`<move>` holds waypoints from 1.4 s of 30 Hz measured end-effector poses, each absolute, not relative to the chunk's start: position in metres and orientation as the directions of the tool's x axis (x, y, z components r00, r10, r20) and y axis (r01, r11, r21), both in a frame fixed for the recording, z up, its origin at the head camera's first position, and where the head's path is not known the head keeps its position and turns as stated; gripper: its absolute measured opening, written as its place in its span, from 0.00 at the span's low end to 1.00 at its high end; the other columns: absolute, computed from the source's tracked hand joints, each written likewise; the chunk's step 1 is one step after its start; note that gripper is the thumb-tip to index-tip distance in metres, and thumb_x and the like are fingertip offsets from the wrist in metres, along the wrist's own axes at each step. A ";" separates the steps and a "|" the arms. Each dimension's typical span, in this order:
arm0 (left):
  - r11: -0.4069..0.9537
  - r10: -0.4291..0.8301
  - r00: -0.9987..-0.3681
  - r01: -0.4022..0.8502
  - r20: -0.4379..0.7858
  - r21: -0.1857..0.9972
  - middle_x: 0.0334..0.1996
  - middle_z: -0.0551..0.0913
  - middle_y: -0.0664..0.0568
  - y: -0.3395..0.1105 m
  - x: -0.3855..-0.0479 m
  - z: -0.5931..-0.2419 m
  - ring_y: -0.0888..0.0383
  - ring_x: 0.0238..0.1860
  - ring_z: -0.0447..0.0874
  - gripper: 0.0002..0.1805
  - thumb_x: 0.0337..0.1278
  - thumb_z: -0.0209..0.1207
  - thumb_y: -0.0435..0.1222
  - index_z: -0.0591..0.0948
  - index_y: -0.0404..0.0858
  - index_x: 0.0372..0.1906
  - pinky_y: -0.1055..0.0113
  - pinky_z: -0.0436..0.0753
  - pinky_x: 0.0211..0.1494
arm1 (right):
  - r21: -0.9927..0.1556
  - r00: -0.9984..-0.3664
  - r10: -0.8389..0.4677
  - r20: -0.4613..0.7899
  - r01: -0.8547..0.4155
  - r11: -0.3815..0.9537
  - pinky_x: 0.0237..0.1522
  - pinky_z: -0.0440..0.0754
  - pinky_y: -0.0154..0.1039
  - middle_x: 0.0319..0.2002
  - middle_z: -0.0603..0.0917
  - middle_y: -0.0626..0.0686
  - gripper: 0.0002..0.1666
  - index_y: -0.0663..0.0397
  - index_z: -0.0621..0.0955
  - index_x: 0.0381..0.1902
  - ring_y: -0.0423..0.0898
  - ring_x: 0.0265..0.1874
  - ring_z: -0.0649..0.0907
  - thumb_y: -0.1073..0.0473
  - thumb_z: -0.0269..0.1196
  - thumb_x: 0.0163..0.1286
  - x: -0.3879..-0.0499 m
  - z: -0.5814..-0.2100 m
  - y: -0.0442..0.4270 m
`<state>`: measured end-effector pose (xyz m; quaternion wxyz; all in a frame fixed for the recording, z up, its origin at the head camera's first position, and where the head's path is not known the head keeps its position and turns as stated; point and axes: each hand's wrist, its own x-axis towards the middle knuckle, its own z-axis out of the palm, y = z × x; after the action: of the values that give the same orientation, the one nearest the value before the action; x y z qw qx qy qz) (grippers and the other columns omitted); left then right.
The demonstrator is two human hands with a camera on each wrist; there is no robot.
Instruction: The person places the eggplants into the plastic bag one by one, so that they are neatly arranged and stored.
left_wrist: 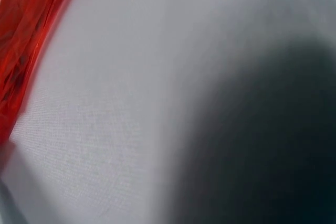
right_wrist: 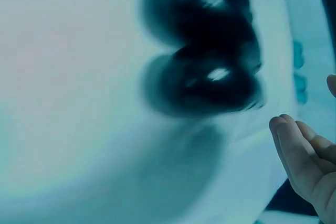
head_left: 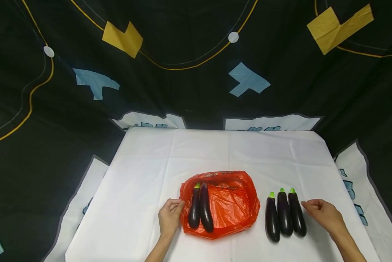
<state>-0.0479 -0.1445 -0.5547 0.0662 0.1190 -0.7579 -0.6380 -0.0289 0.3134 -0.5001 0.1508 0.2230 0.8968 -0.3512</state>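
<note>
Two dark purple eggplants (head_left: 205, 209) lie side by side at the left of an opened red plastic bag (head_left: 236, 209). My left hand (head_left: 170, 215) is at the bag's left rim, thumb and fingers pinching its edge. The left wrist view catches only a strip of the red bag (left_wrist: 23, 40); the hand is not seen there. To the right of the bag, three more eggplants (head_left: 284, 214) with bright green stem ends lie in a row. My right hand (head_left: 325, 214) hovers just beside the rightmost one, fingers (right_wrist: 294, 145) nearly straight and apart from the eggplant (right_wrist: 215, 82).
Everything lies on a table with a white cloth (head_left: 134, 182). Behind and around it hangs a black cloth (head_left: 183, 94) with yellow lines, blue and gold patches and a white lower border.
</note>
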 end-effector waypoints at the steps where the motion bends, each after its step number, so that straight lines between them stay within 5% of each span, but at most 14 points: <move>1: 0.161 -0.264 -0.963 -0.095 -0.050 0.982 0.33 0.86 0.40 -0.145 -0.048 -0.554 0.50 0.38 0.87 0.05 0.56 0.63 0.29 0.81 0.30 0.35 0.72 0.84 0.38 | -0.553 -0.850 0.303 -0.430 0.513 0.656 0.27 0.73 0.38 0.30 0.84 0.52 0.41 0.71 0.75 0.47 0.47 0.31 0.79 0.33 0.54 0.65 -0.028 -0.504 0.317; 31: 0.174 -0.270 -0.962 -0.088 -0.038 0.981 0.33 0.86 0.41 -0.143 -0.048 -0.554 0.50 0.38 0.87 0.05 0.56 0.63 0.29 0.81 0.30 0.35 0.70 0.83 0.40 | -0.551 -0.828 0.278 -0.487 0.538 0.639 0.27 0.72 0.37 0.29 0.80 0.54 0.42 0.72 0.77 0.41 0.49 0.31 0.76 0.32 0.59 0.60 -0.021 -0.542 0.322; 42: 0.154 -0.270 -0.961 -0.096 -0.051 0.983 0.33 0.86 0.41 -0.145 -0.048 -0.553 0.50 0.38 0.87 0.05 0.56 0.63 0.29 0.81 0.29 0.36 0.70 0.83 0.39 | -0.572 -0.817 0.208 -0.538 0.535 0.622 0.40 0.77 0.52 0.36 0.80 0.61 0.48 0.78 0.73 0.48 0.53 0.38 0.78 0.31 0.56 0.62 -0.026 -0.547 0.323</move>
<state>-0.0478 -0.1447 -0.5535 0.0683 0.1209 -0.7566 -0.6390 -0.0257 0.3226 -0.5473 0.2155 0.2125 0.8743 -0.3794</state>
